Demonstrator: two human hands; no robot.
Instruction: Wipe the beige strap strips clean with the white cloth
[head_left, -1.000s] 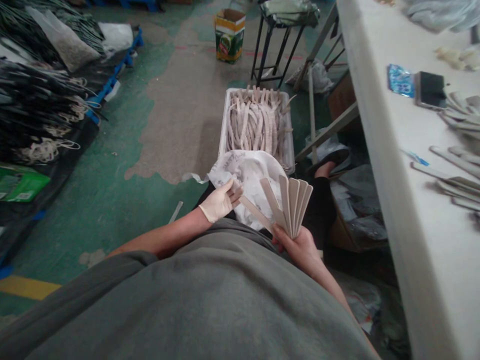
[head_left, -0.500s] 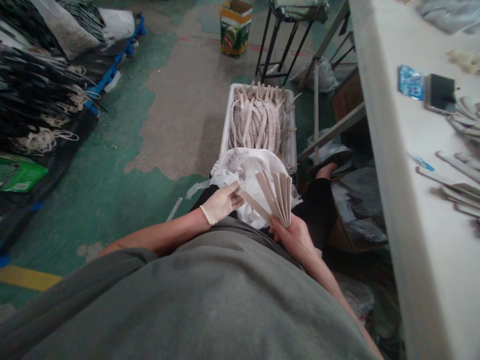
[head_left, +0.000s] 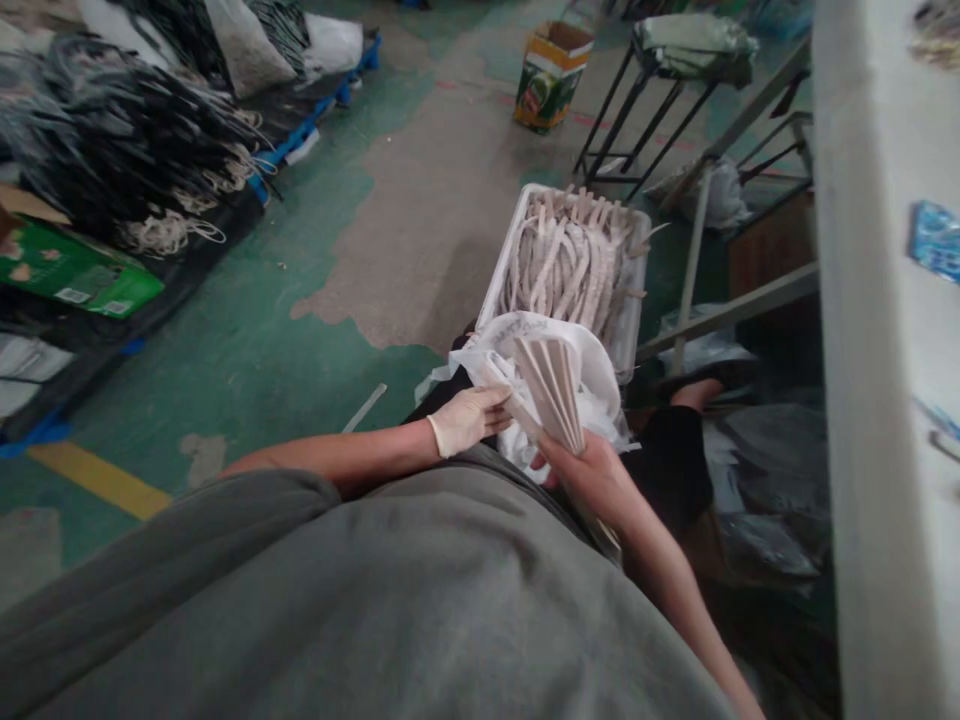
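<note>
My right hand (head_left: 589, 475), bare, is closed round the lower ends of several flat beige strips (head_left: 553, 385), which fan out upward. My left hand (head_left: 469, 415) wears a pale glove. Its thumb and fingers pinch the far end of the leftmost strip (head_left: 523, 412), whose other end is in my right hand. Under the strips, a crumpled white plastic bag (head_left: 604, 365) lies across my lap. Just beyond it stands a white plastic crate (head_left: 501, 275), full of long beige strips (head_left: 566, 255) that hang in curved bundles.
On my right runs a long white table (head_left: 870, 400) with a blue packet (head_left: 936, 240). Ahead are a printed cardboard box (head_left: 551, 85) and a black-legged stool (head_left: 637, 110). Dark cords (head_left: 112, 130) and a green box (head_left: 82, 265) lie to the left. Plastic bags (head_left: 772, 470) lie under the table.
My view has swung, so the surroundings appear shifted rightward. My left thumb and fingers have closed together at the leftmost strip's end. The fan in my right hand has narrowed.
</note>
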